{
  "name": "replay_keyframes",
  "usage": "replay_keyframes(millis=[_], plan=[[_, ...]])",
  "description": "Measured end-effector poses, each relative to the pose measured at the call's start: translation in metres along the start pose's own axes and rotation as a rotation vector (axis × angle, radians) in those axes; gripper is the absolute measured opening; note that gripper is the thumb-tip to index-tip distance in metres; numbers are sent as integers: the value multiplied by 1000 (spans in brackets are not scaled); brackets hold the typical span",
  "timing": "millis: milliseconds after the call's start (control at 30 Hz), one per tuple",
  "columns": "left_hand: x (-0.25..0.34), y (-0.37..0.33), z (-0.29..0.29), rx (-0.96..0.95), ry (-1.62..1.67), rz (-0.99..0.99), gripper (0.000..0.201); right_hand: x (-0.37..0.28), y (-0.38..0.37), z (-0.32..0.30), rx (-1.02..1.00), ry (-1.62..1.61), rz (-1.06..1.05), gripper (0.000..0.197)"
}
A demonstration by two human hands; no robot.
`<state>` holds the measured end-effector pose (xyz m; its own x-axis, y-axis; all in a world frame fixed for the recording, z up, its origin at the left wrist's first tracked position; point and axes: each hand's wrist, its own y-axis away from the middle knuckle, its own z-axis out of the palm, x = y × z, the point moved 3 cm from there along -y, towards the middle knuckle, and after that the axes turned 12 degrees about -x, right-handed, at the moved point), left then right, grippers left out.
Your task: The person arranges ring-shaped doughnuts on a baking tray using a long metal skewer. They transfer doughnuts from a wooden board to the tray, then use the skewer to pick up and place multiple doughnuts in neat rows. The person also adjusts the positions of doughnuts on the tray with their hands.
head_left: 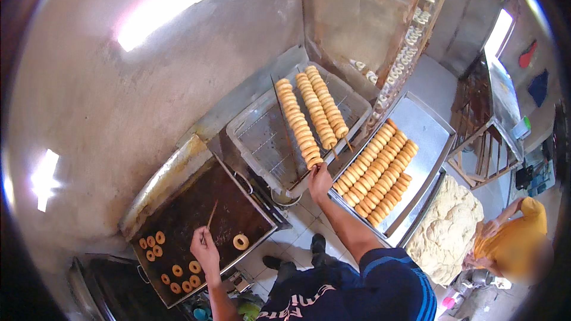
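- Left hand: closed around a thin brown stick, above the dark fryer pan.
- Right hand: closed on the near end of a loaded doughnut skewer, which slants across a translucent plastic crate.
- Two further skewers: loaded likewise, side by side over the crate.
- Ring doughnuts: loose in the pan, mostly leftward.
- Doughnut rows: on a metal tray, right of the crate.
- Shirt: dark, white lettering, blue sleeve stripes.
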<state>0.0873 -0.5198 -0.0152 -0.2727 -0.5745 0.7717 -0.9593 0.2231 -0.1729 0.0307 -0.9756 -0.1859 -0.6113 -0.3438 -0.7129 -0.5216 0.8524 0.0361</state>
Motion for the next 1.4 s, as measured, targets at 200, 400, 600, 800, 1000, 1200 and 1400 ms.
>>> replay_keyframes(millis=[200, 400, 600, 800, 1000, 1200, 1400], plan=[[18, 60, -18, 39, -155, -137, 15, 9, -46, 11, 15, -41, 68, 23], [-20, 101, -26, 15, -203, -241, 19, 25, -24, 35, 197, 150, -153, 30], [-24, 121, -34, 29, -216, -261, 21, -27, 1, 77, -78, 148, -497, 39], [-63, 134, -38, -141, -129, -378, 23, -29, -53, 149, -447, 499, 62, 32], [-87, 109, -21, -406, -54, -372, 22, -39, -32, 135, -248, 412, 13, 61], [-164, 79, 64, -599, -404, -21, 24, -66, 94, 76, -413, -563, -134, 42], [-179, 66, 34, -553, -343, -320, 25, -49, 236, -65, -847, 136, -547, 57]])
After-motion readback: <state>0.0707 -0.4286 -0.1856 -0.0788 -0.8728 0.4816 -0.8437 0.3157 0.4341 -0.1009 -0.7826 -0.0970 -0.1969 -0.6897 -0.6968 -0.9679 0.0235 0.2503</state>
